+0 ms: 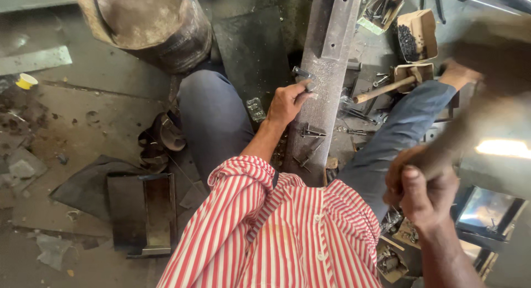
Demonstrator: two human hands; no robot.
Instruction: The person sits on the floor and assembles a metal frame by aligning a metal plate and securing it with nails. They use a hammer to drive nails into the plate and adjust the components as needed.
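Two hands are seen, one at each side of a striped red and white shirt [276, 232]. The left hand [287, 102] is closed on a small metal piece [303, 76], which is pinched between thumb and fingertips and pressed flat against a long steel bar [326, 94]. The right hand [420, 188] is wrapped tight around the handle of a hammer [475, 122]; handle and head are blurred, so their shape cannot be told exactly. It is raised at the right, well apart from the metal piece.

One steel bar is counted, running up the middle between the two knees in blue trousers. A narrower plate with holes [337, 22] lies on its upper end. Lower down on the bar another small metal piece [312, 132] is seen, and a few thin nails or pins lie scattered below it. A second hammer with a wooden handle [387, 89] rests to the right of the bar, beside two open cardboard boxes: one [415, 36] filled with small dark parts, the other [381, 11] with loose metal bits.

No desk is used; the work is carried by a grey, dusty concrete floor [99, 111] strewn with scraps. One large worn drum [149, 22] stands at the upper left, a dark metal tray [149, 213] lies at the lower left, and a small yellow cap [25, 80] is seen at the far left. A sandal [166, 134] lies beside the left knee. Shiny metal frames [489, 210] are stacked at the lower right.
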